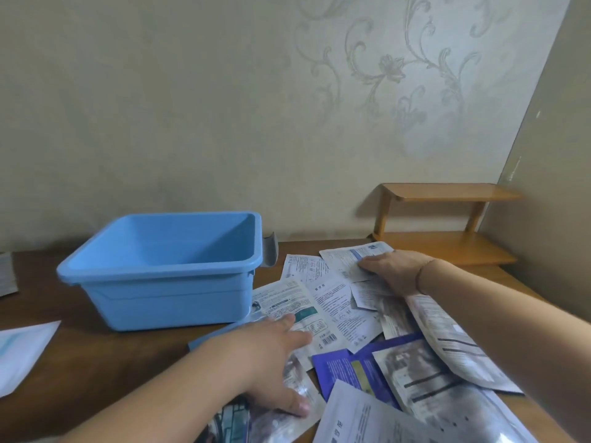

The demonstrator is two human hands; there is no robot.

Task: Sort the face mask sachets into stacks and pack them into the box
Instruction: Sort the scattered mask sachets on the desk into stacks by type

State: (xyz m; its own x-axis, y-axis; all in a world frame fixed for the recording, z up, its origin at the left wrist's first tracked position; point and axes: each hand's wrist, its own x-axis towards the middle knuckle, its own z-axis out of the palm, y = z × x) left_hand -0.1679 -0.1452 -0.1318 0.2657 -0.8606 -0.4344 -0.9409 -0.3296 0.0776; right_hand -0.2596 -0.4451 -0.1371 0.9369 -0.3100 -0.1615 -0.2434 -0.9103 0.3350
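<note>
Several face mask sachets (pixel 339 310), white, silver and purple, lie scattered and overlapping on the wooden table, right of centre. An open light blue plastic box (pixel 166 266) stands to their left with nothing visible inside. My left hand (pixel 271 356) lies flat with spread fingers on the near sachets, thumb on a silver sachet (pixel 284 420). My right hand (pixel 395 271) rests on the far sachets, its fingertips on a white sachet (pixel 348 255). A purple sachet (pixel 348 369) lies between my forearms.
A small wooden two-tier shelf (pixel 447 225) stands at the back right against the wall. A white and blue packet (pixel 22 353) lies at the left table edge. A grey item (pixel 6 273) sits at the far left. The wall runs right behind the box.
</note>
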